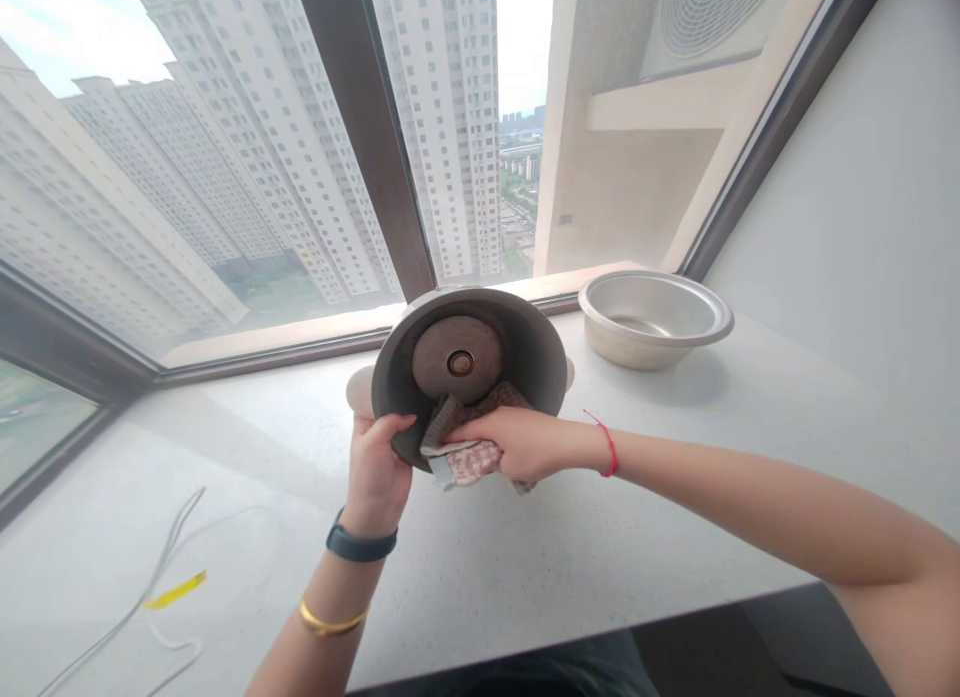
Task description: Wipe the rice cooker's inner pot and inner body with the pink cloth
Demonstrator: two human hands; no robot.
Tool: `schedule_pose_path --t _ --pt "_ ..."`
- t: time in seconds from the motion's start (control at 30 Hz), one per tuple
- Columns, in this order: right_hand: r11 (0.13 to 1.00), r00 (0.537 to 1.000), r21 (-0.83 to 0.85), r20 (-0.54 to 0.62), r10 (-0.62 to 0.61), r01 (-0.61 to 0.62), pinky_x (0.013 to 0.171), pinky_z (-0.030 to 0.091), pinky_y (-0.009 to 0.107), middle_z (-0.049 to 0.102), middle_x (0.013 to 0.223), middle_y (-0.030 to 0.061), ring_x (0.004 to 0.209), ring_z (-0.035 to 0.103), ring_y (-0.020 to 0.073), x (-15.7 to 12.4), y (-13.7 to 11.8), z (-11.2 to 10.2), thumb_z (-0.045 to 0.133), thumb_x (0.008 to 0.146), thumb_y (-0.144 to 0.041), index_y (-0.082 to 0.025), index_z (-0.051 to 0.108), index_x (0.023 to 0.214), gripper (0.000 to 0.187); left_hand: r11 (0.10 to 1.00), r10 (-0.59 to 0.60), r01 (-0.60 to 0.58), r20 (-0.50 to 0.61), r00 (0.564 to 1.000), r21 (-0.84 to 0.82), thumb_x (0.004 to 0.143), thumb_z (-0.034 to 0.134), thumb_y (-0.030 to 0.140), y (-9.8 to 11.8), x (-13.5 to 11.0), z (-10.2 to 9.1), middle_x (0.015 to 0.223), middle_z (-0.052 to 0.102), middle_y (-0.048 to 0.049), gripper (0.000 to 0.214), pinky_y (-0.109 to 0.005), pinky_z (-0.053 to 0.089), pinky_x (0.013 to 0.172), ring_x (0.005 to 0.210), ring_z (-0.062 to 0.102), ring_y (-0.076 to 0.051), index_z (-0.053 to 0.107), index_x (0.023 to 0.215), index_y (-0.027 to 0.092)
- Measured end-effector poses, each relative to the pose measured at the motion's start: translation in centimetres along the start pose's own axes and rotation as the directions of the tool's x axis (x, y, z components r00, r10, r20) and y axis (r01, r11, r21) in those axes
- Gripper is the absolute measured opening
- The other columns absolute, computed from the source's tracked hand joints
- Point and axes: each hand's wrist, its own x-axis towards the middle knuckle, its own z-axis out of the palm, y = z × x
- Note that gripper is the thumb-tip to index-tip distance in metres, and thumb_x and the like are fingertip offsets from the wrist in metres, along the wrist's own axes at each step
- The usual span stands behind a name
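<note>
A rice cooker body (pixel 551 362) is tilted so that its open mouth faces me, showing a round heating plate (pixel 427 357) with a small centre button inside. My left hand (pixel 382 472) grips its lower left rim, thumb over the edge. In my right hand (pixel 529 442) is a checked cloth (pixel 474 462), brown and pink-white, pressed against the lower inner wall. Part of the cloth reaches into the cooker under the plate. The fingers of my right hand are partly hidden by the cloth.
A silver inner pot (pixel 656 352) stands on the white counter (pixel 600 537) at the right, near the window frame (pixel 375 127). A white cord (pixel 161 567) with a yellow tag (pixel 176 590) lies at the left. The counter's front edge runs close to my body.
</note>
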Motion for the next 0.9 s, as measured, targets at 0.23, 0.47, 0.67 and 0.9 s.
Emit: schedule_pose_path --t 0.23,0.47,0.67,0.9 --pt "0.651 0.710 0.759 -0.452 0.540 -0.012 0.065 0.055 0.026 0.073 0.092 0.0055 0.072 0.067 0.0142 5.4 -1.6 0.1 0.050 0.096 -0.025 -0.016 0.062 0.116 0.024 1.000 0.001 0.000 0.058 0.998 -0.019 0.058 0.088 0.017 0.1 -0.2 0.9 0.102 0.077 -0.0020 0.047 -0.030 0.056 0.088 0.101 0.070 -0.024 0.075 0.102 0.022" --pt "0.933 0.685 -0.211 -0.727 0.048 -0.290 0.096 0.051 0.036 0.059 0.136 0.0158 0.120 0.056 0.0241 7.7 -1.2 -0.3 0.042 0.098 -0.016 -0.013 0.043 0.143 0.045 1.000 -0.021 0.021 0.086 0.996 -0.006 0.048 0.080 0.007 0.2 0.2 1.1 0.093 0.076 -0.0007 0.052 -0.026 0.054 0.078 0.089 0.069 -0.022 0.075 0.097 0.022" --pt "0.715 0.858 -0.669 -0.472 -0.201 -0.201 0.078 0.045 0.043 0.054 0.142 0.0161 0.118 0.048 0.0340 8.7 0.2 0.6 0.027 0.107 -0.032 -0.021 0.054 0.134 0.039 1.000 -0.021 0.022 0.048 0.999 -0.012 0.045 0.070 0.002 0.4 0.6 1.2 0.080 0.072 0.0015 0.042 -0.021 0.050 0.069 0.078 0.064 -0.016 0.073 0.082 0.022" --pt "0.587 0.835 -0.738 -0.520 -0.181 -0.332 0.075 0.036 0.043 0.058 0.134 0.0200 0.106 0.049 0.0321 6.7 2.5 -3.1 0.023 0.105 -0.019 -0.016 0.061 0.124 0.042 1.000 -0.010 0.011 0.037 0.999 -0.019 0.048 0.069 0.003 0.7 0.4 1.2 0.089 0.073 0.0000 0.048 -0.026 0.052 0.076 0.089 0.065 -0.021 0.072 0.092 0.023"
